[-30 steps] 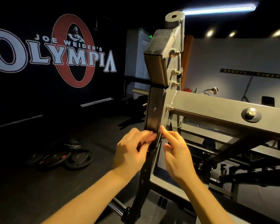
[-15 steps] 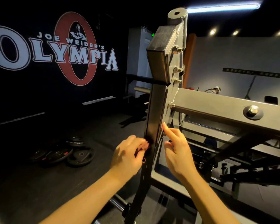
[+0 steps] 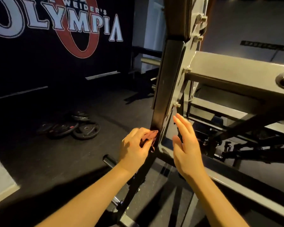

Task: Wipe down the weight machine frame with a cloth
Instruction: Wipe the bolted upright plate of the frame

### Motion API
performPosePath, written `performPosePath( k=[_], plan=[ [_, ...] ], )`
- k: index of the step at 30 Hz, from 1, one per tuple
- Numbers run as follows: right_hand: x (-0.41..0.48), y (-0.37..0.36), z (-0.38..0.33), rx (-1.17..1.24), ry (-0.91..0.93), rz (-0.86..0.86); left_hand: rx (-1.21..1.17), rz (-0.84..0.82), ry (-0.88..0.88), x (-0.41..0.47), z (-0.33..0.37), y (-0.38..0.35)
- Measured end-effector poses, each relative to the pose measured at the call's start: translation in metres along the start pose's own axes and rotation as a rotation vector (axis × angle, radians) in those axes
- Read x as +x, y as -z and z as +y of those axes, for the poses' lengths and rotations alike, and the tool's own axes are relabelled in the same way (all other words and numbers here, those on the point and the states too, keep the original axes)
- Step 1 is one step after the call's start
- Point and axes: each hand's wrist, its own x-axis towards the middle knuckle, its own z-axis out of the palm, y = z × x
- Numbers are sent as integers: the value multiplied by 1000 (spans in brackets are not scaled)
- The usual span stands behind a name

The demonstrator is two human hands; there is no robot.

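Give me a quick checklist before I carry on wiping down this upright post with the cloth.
1. Cloth gripped in left hand: ok.
2. Cloth touching the black upright post: ok, at its lower part.
3. Right hand clear of the cloth's path: ok, open beside the grey plate.
4. Right fingers clear of the bolt: ok, just below it.
5. Post face above already clean: cannot tell, too dark.
6. Weight plates underfoot: ok, off to the left.

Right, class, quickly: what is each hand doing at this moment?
Left hand: fingers curled round the pink cloth, pressing it on the dark upright post.
Right hand: open, fingers straight, holding nothing.
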Motion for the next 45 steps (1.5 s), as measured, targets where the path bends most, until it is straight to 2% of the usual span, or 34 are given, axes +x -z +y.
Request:
performPosePath(
  k=[3, 5, 8, 10, 12, 14, 17, 19, 21, 24, 26, 29, 32, 33, 35, 38, 40, 42, 45],
  plan=[
    [-18, -19, 24, -40, -126, -60, 45, -213, 215, -57, -38, -20],
    [-19, -23, 34, -197, -152, -94, 29, -284, 266, -68, -44, -22],
    [-10, -15, 44, -449, -216, -152, -34, -146, 261, -40, -25, -14],
    [-8, -7, 49, -516, -273, -172, -68, 13, 228, -16, -8, -11],
    [-10, -4, 52, -520, -273, -184, -95, 94, 186, -11, 1, -14],
    [-14, -5, 52, -534, -255, -177, -108, 43, 191, -31, -3, -23],
    [-14, -5, 50, -554, -248, -162, -69, -129, 256, -74, -31, -35],
    [-14, -6, 49, -557, -248, -169, -36, -158, 289, -81, -37, -36],
    [-15, -6, 50, -561, -246, -173, -78, -96, 255, -62, -25, -33],
    [-16, -6, 49, -572, -242, -170, -121, 92, 132, -21, 1, -24],
    [-16, -6, 50, -576, -236, -168, -103, 122, 65, -13, 3, -26],
    [-16, -6, 48, -574, -258, -177, -84, 8, 113, -49, -21, -36],
    [-16, -6, 47, -584, -250, -169, 59, -260, 364, -85, -54, -42],
    [-16, -6, 47, -588, -244, -169, 77, -292, 396, -88, -56, -40],
    [-16, -7, 49, -602, -235, -165, 1, -233, 320, -70, -45, -34],
    [-18, -8, 49, -623, -234, -168, -63, 8, 168, -18, -10, -16],
    [-19, -7, 48, -616, -243, -187, -89, 133, 134, 9, 9, -7],
    [-19, -6, 47, -616, -246, -198, -198, 193, 250, 14, 18, -8],
    [-17, -6, 46, -640, -251, -202, -297, 147, 655, -18, 3, -25]
  ],
)
